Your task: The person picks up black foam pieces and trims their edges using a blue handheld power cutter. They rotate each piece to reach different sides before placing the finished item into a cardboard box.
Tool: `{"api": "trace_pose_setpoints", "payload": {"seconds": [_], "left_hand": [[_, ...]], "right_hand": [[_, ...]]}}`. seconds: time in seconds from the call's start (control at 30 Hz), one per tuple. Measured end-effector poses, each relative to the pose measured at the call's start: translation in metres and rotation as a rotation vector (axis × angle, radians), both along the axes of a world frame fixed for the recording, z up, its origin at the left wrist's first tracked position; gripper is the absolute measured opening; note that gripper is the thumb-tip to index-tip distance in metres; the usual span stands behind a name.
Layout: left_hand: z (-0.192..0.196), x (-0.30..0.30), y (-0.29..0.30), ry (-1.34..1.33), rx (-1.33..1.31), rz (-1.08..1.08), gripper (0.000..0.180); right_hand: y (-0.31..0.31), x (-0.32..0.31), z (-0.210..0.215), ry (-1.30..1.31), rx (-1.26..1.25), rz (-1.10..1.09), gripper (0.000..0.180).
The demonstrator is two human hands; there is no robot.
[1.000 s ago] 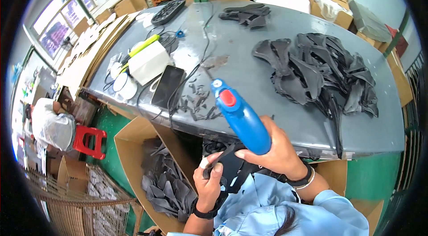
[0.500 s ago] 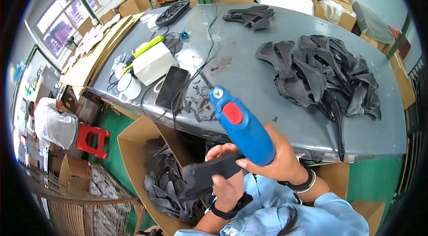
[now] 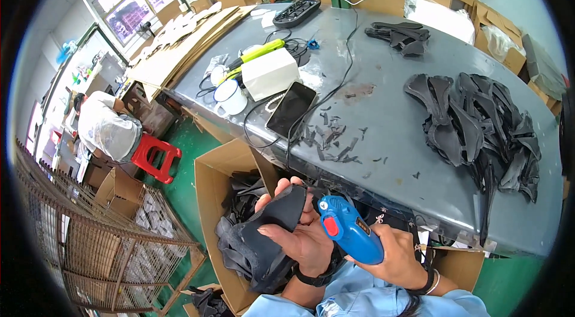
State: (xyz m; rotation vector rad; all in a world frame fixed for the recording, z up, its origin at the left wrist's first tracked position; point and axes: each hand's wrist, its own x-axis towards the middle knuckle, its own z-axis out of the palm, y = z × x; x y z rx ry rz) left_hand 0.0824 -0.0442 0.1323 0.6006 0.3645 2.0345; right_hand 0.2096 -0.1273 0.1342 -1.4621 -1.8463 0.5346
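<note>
Dark grey fabric, a curved shoe-upper piece [image 3: 272, 221], sits gripped in the left hand [image 3: 299, 236], thumb across its face and fingers curled round its upper edge, held over an open cardboard box [image 3: 218, 176] filled with more dark pieces. Just beside it, the right hand [image 3: 392, 254] is wrapped tight around a blue glue gun [image 3: 347, 230] with a red trigger, its nozzle close to the left hand's fingers. Beyond both hands runs a grey table [image 3: 389, 113] carrying a black phone [image 3: 291, 108], a white box [image 3: 269, 72], scattered dark offcuts [image 3: 329, 137] and a heap of black cut pieces [image 3: 479, 122].
</note>
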Motion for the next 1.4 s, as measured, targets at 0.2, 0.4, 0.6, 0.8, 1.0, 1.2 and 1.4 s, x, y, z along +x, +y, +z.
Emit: {"api": "trace_pose_setpoints", "payload": {"seconds": [0.2,0.4,0.6,0.8,1.0,1.2,1.4], "left_hand": [[-0.01,-0.003,-0.002,0.163,0.018,0.005,0.054],[-0.003,-0.027,0.001,0.226,-0.051,-0.109,0.045],[0.014,-0.04,0.002,0.272,-0.229,-0.212,0.04],[0.021,-0.042,0.0,0.383,-0.212,-0.203,0.034],[0.025,-0.04,-0.001,0.489,-0.262,-0.266,0.031],[0.02,-0.046,0.0,0.502,-0.102,-0.207,0.036],[0.009,-0.046,-0.003,0.539,-0.187,-0.124,0.033]], "right_hand": [[0.001,0.001,0.003,-0.024,0.021,0.028,0.057],[0.003,0.009,0.004,-0.047,0.054,0.0,0.054],[0.001,0.016,-0.004,-0.094,0.122,-0.006,0.052],[0.001,0.016,0.002,-0.106,0.125,0.015,0.051],[0.0,0.018,-0.003,-0.144,0.132,0.018,0.05],[0.0,0.018,-0.001,-0.109,0.126,0.016,0.05],[0.001,0.018,-0.004,-0.094,0.134,0.038,0.05]]}}
